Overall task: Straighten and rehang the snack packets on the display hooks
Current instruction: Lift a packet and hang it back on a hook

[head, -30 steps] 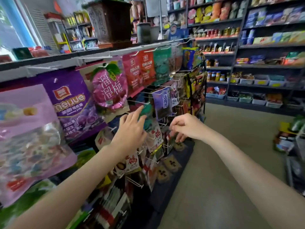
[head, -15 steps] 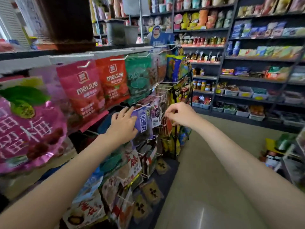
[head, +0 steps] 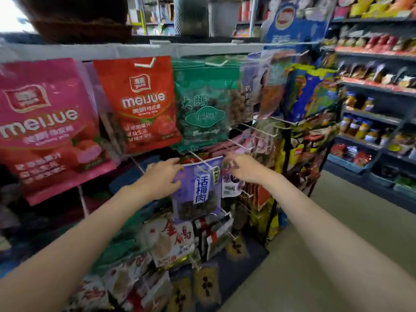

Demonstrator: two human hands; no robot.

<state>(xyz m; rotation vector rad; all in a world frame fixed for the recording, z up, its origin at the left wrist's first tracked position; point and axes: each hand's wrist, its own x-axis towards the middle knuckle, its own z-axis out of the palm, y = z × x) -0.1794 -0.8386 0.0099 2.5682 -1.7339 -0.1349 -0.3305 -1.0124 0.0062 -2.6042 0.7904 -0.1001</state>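
Note:
A purple snack packet (head: 197, 190) with a white label hangs from a white wire hook (head: 198, 162) in the middle row of the rack. My left hand (head: 161, 179) grips its upper left edge. My right hand (head: 244, 168) pinches its top right corner, next to a white and purple packet (head: 231, 188) behind it. Above hang a green packet (head: 204, 104), a red meijue packet (head: 139, 104) and a pink meijue packet (head: 45, 127).
More packets hang on lower hooks (head: 171, 242). A black rack of yellow and blue snack bags (head: 301, 140) stands just right of my hands. Store shelves (head: 378, 91) line the far right across a bare floor aisle (head: 337, 244).
The view has shifted right and closer to the rack. Both hands rose from the lower packets to the purple packet and now hold its top corners.

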